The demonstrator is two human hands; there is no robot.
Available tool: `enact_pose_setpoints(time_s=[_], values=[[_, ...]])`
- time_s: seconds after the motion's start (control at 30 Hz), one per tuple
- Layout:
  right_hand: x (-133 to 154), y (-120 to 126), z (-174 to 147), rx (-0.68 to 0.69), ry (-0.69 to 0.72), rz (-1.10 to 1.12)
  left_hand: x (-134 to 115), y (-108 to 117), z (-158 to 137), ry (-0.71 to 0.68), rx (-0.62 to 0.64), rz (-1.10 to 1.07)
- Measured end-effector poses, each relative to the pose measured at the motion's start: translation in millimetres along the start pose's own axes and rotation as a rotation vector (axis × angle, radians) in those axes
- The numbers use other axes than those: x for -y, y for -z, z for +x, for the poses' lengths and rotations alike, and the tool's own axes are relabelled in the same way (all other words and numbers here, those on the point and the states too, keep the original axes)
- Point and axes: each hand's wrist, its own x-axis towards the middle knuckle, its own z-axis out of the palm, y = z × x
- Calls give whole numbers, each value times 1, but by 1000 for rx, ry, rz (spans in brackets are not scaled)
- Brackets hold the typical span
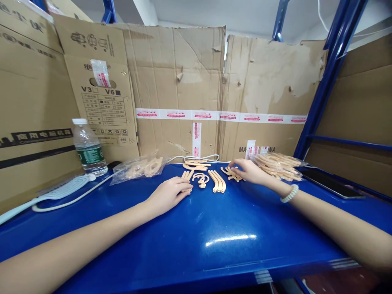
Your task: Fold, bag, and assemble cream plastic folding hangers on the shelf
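My left hand rests on the table with its fingers together and bent over the near end of a row of thin beige strips. Its fingertips touch the strips and partly hide them. My right hand, a pale beaded band on its wrist, reaches over a small heap of curved beige pieces. Thumb and forefinger are closed around one of these pieces. Between the hands lie ring-like curved pieces and a row of long, bent beige strips. Farther back is a stack of curved pieces.
Clear bags of beige pieces lie at left and right. A water bottle, a pale blue paddle-shaped thing and a white cable are at left. A phone lies far right. Cardboard walls the blue table.
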Motion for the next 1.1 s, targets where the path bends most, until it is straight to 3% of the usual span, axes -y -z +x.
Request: enact_pose_setpoints(time_s=[0.23, 0.43, 0.57, 0.9, 1.1], values=[[28, -17, 53, 113, 23, 24, 0, -1, -1, -9, 0, 31], [46, -31, 121, 304, 30, -44, -2, 0, 0, -17, -34, 46], [64, -48, 147, 417, 25, -74, -4, 1, 0, -34, -60, 33], [74, -55, 159, 482, -15, -115, -4, 0, -1, -17, -49, 22], [75, -37, 137, 403, 69, -142, -10, 6, -2, -22, -170, -41]])
